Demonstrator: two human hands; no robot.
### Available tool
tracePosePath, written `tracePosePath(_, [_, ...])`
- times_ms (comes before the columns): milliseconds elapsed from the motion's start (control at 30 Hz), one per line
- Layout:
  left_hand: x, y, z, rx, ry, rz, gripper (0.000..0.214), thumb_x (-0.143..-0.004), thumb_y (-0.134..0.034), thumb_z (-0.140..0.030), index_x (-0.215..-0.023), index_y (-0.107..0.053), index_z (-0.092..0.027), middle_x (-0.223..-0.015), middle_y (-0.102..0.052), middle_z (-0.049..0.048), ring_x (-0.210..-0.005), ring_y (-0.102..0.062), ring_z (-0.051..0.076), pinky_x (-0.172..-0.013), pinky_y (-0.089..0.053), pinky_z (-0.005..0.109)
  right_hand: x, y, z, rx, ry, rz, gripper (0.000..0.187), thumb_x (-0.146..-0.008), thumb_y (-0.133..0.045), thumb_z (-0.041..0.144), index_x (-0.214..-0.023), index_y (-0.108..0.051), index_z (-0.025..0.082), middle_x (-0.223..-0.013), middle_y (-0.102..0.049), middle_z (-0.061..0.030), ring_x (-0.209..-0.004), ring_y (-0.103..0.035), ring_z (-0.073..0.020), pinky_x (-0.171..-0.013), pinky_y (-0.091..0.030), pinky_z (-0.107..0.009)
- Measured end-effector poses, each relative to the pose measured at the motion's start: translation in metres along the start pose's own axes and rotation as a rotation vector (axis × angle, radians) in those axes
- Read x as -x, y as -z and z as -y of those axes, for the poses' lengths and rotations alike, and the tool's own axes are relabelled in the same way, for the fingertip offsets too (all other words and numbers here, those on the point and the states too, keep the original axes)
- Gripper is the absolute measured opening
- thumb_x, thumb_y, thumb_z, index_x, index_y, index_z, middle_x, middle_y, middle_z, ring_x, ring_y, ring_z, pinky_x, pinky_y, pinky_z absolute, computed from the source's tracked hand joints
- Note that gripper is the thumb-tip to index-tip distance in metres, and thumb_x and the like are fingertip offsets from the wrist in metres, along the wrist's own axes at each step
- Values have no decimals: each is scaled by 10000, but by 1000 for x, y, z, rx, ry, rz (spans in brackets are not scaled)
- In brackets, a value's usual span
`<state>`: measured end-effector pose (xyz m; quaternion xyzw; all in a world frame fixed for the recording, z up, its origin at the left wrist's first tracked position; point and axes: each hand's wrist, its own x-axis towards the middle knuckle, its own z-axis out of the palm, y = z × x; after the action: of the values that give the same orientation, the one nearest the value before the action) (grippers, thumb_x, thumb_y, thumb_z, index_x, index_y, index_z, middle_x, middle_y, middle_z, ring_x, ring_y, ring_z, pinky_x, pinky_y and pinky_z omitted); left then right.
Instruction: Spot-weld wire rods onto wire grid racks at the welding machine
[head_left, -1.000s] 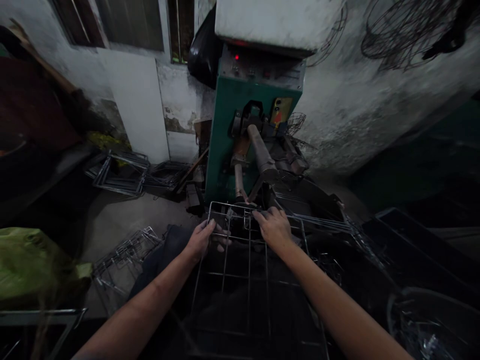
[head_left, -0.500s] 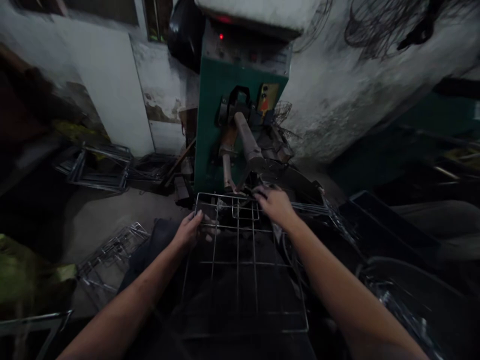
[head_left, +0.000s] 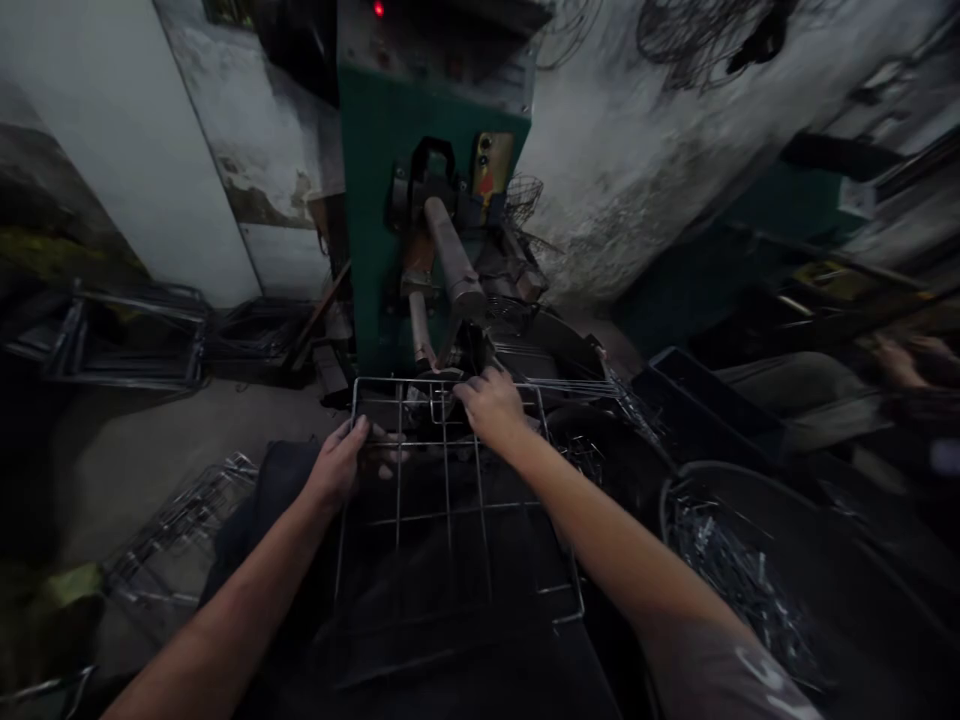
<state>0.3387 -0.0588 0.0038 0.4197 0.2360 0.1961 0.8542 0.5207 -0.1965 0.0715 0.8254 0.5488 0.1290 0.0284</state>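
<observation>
A flat wire rack [head_left: 448, 480] of thin crossed rods reaches from the welding machine's arms back toward my body. My left hand [head_left: 341, 462] grips its left side near the far corner, thumb on top and fingers underneath. Close to the far edge, my right hand [head_left: 495, 410] has its fingers pinched at a small rectangular wire loop [head_left: 433, 405], which lies against the rack. Just beyond stand the thick upper arm [head_left: 454, 260] and thinner lower arm [head_left: 420, 330] of the green machine [head_left: 367, 200]. My right fingertips partly hide the loop.
A dark tub [head_left: 667, 490] at the right holds many small wire pieces. Bundled wire frames [head_left: 142, 340] and racks [head_left: 180, 530] lie on the floor at the left. A phone [head_left: 491, 165] rests on the machine front. Another person's hands [head_left: 907, 360] show at far right.
My view has swung to the right. My right hand has drawn back from beside the machine's arms and moved left to the loop. My left hand keeps its hold.
</observation>
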Motion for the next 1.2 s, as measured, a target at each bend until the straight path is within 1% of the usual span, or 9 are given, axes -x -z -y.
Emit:
tracePosePath(167, [3,2,-1,-24,29,-57,326,-737,-684,-395,-851,-530,-131,-778,-699,98,-638,-688,260,-390,-498,254,4,-12,14,-38,-77,-157,181,-884,-469,196,-939,-642,208,-875,-634,-63,-896,-420,-240,-732,-259,-360])
tracePosePath(300, [5,-1,-2,-43,18,-69,357,-712,-703,-415,-839,-525,-133,-754,-689,80,-681,-690,274,-397,-498,251,5,-18,17,-106,-137,-215,192,-897,-459,198,-960,-640,215,-883,-635,-52,-883,-417,-229,-740,-258,-355])
tracePosePath(533, [3,-5,-1,-45,8,-41,372,-733,-683,-443,-826,-492,-138,-808,-690,106,-657,-690,254,-388,-480,225,6,-24,12,-142,-132,-220,224,-875,-486,176,-1014,-659,208,-923,-646,-66,-894,-428,-227,-763,-270,-356])
tracePosePath(633, [1,-5,0,-46,0,-31,375,-734,-680,-449,-823,-500,-131,-800,-689,110,-659,-689,255,-381,-470,218,6,-25,11,-143,-139,-226,236,-876,-484,172,-1034,-656,207,-928,-645,-64,-892,-434,-225,-767,-274,-354])
tracePosePath(800, [0,-3,3,-29,-2,-11,383,-730,-682,-461,-813,-502,-133,-788,-689,111,-651,-690,253,-380,-474,218,8,-27,11,-128,-104,-208,245,-882,-476,177,-1050,-651,218,-931,-642,-67,-891,-435,-222,-759,-263,-351])
tracePosePath(900, [0,-4,4,-21,-22,-14,390,-729,-687,-462,-820,-502,-130,-803,-696,121,-640,-690,250,-376,-472,215,8,-25,11,-114,-106,-211,243,-877,-476,172,-1025,-662,219,-922,-641,-68,-878,-432,-221,-745,-256,-347])
tracePosePath(1033, [-1,-10,-1,9,-37,-28,391,-731,-684,-462,-816,-493,-131,-802,-700,127,-631,-689,253,-371,-463,211,3,-20,8,-89,-107,-235,232,-868,-487,174,-1008,-666,222,-911,-644,-58,-873,-434,-225,-752,-256,-348])
tracePosePath(1200, [-8,-16,-4,43,-54,11,404,-732,-680,-474,-814,-484,-131,-790,-699,129,-627,-689,263,-384,-473,227,-5,-16,2,-53,-104,-240,241,-864,-483,172,-1014,-666,221,-922,-646,-63,-904,-442,-236,-780,-266,-341])
